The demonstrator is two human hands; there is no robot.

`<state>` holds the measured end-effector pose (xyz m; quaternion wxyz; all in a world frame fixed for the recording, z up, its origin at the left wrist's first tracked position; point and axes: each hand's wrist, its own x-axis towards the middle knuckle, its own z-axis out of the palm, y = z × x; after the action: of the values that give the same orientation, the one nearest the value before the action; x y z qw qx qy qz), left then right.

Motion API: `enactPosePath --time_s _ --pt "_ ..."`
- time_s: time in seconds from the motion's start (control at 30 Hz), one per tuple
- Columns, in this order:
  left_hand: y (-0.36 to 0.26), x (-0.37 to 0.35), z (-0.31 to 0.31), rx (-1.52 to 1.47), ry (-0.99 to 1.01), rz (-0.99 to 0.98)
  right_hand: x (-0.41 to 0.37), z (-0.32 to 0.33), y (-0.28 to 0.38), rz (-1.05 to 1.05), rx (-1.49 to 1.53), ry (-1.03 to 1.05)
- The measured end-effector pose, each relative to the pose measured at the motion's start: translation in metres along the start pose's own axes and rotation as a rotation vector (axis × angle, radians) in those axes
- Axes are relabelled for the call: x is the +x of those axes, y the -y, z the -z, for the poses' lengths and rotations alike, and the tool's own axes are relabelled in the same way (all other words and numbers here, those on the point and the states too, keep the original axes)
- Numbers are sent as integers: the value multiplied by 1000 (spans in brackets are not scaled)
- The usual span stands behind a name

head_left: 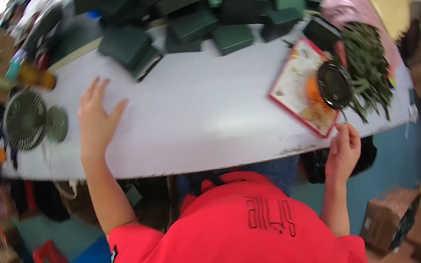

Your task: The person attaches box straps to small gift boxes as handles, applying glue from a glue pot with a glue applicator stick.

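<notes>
My left hand (96, 114) rests over the left part of the white table (190, 112), fingers spread with nothing in them. To its left stands a small green fan (25, 121). At the table's front right edge, my right hand (344, 148) is closed in a pinch. A thin dark piece sticks up from its fingertips towards a black round dish (335, 84); what it is I cannot make out. The dish is on or over a stained white board with a red rim (292, 84), beside an orange patch. Right of it lies a heap of dark green strips (368, 60).
Several dark green boxes (192, 23) are piled along the back of the table. A pink plastic bag (348, 8) sits behind the strips. Bottles (34, 77) stand at the back left. Cardboard boxes (389, 218) and a red stool (49, 257) are on the floor.
</notes>
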<state>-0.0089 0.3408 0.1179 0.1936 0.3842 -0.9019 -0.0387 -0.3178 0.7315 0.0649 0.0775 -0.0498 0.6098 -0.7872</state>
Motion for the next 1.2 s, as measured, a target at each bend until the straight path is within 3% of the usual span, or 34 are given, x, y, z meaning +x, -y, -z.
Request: enactPosePath --time_s 0.07,0.13,0.2,0.23,0.27,0.4,0.5,0.6,0.73,0.83,0.93,1.03,1.2 --pt "12 44 -41 -229 -203 -38 2 7 9 38 -44 -77" --pt "11 80 -66 -255 -254 -111 13 21 16 69 -130 -130" --pt "22 104 -89 -309 -136 -128 22 29 26 102 -67 -154" --pt "22 106 -96 -117 -90 -122 28 36 30 134 -73 -154" --pt "20 106 -98 -125 -72 -144 36 43 32 157 -75 -144" --pt "-51 75 -73 -99 67 -194 65 70 37 178 -196 -164" --pt "-86 49 -55 -169 189 -167 86 82 28 168 -459 -192" --pt "-85 38 -53 -294 145 -189 104 88 18 234 -646 -183" --pt "-88 24 -55 -378 -79 -139 116 79 15 296 -694 -120" --pt "-108 5 -33 -416 -76 -277 121 70 16 300 -746 -106" --pt "-126 -9 -25 -524 156 -418 135 63 21 324 -928 10" --pt "-138 -14 -27 -536 273 -362 158 48 23 928 -1253 183" --pt "-138 -3 -13 -321 380 -316 188 43 22 929 -1670 326"
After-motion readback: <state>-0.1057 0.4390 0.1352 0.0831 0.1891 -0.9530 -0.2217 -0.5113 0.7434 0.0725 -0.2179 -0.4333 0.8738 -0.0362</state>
